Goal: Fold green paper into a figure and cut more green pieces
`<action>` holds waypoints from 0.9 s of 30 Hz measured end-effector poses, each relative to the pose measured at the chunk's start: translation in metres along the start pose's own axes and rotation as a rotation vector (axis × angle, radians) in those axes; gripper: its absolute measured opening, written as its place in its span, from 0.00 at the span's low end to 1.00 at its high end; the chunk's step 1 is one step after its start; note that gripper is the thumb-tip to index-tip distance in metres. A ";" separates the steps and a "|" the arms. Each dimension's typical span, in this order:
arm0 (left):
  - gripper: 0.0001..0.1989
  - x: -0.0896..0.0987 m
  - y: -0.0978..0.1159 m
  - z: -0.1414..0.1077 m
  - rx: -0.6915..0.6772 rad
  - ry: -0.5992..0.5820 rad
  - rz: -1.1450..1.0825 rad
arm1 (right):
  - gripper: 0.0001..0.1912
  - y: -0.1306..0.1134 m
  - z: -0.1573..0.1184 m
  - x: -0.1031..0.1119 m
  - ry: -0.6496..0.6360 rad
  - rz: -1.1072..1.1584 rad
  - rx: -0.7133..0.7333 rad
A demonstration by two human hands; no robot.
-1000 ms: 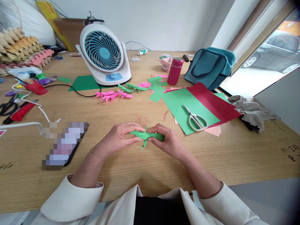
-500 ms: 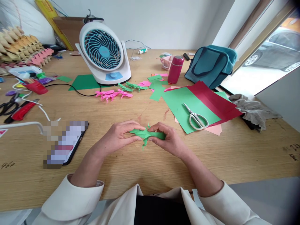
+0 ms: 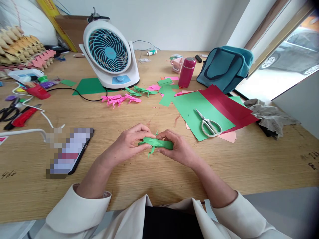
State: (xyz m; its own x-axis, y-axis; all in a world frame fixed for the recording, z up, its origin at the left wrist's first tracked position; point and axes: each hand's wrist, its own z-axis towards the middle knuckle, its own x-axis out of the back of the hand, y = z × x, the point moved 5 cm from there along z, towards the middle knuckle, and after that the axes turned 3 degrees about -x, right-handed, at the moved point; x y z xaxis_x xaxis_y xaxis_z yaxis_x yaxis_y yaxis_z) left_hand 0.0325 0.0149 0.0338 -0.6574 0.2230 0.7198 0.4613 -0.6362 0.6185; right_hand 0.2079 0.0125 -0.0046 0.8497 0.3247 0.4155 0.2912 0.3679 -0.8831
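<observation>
Between my two hands is a green folded-paper figure (image 3: 159, 143), held just above the table, with thin legs sticking out near its middle. My left hand (image 3: 132, 141) pinches its left end between thumb and fingers. At the wider right end, my right hand (image 3: 175, 144) is closed on it the same way, and the fingertips hide part of the paper. Beyond the hands lie pink folded-paper figures (image 3: 119, 99) and similar green folded-paper figures (image 3: 141, 91).
Scissors (image 3: 210, 126) lie on green paper sheets (image 3: 191, 113) at the right, beside red sheets (image 3: 224, 103). A phone (image 3: 74, 152) is to the left. Farther back stand a fan (image 3: 109, 53), a pink flask (image 3: 187, 72) and a teal bag (image 3: 224, 69).
The green paper figure has turned slightly, its near leg shifting left and its right end moving a little left. Both hands still grip it.
</observation>
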 end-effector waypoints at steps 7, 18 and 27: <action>0.10 0.001 0.003 0.000 -0.033 0.007 0.015 | 0.13 0.002 0.001 -0.004 0.039 0.006 0.028; 0.11 -0.003 0.003 -0.001 -0.062 -0.010 0.035 | 0.11 0.000 -0.001 -0.005 0.102 -0.022 0.092; 0.12 -0.005 0.001 -0.002 -0.050 0.029 0.065 | 0.09 0.003 0.000 -0.006 0.144 0.030 0.083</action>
State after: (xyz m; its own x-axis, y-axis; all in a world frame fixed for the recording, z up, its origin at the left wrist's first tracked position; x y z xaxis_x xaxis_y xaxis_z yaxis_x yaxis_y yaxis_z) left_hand 0.0352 0.0118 0.0305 -0.6441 0.1593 0.7481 0.4738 -0.6847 0.5538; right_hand 0.2040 0.0113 -0.0092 0.9132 0.2108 0.3488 0.2328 0.4328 -0.8709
